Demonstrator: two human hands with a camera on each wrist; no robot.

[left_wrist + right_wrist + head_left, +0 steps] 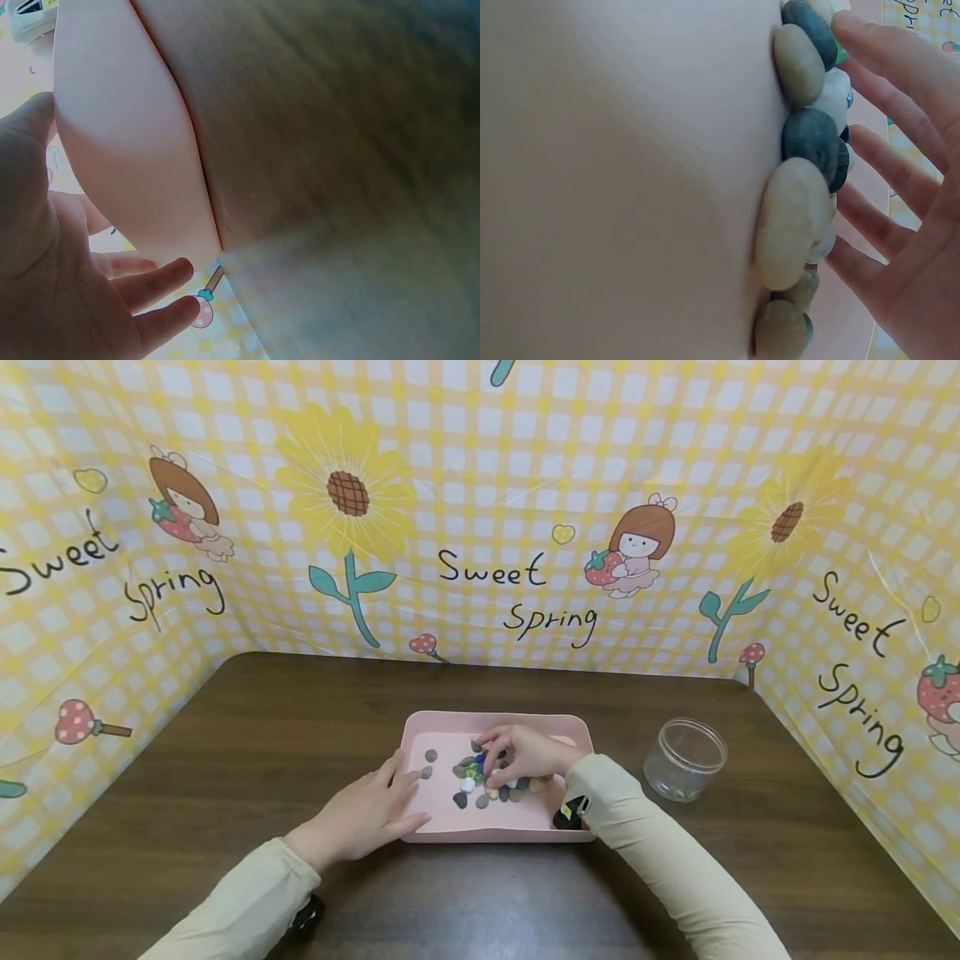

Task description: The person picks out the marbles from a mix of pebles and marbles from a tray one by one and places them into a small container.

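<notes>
A pink tray (438, 817) holds a loose heap of grey, white and tan pebbles (482, 802) mixed with green and blue marbles (480, 760). My left hand (360, 814) lies at the tray's left side, fingers spread over the rim. The left wrist view shows that hand (67, 277) against the tray's outer wall (127, 135). Over the heap is my right hand (528, 753), its fingers bent down among the stones. In the right wrist view, the fingers of this hand (922, 202) stand apart behind a cream pebble (791, 225), and no pinched stone shows.
To the right of the tray stands a clear, lidless jar (684, 760) with a few marbles at its bottom. Everything rests on a dark wooden table (300, 710), bordered by a yellow checked cloth (480, 485) at the back and sides.
</notes>
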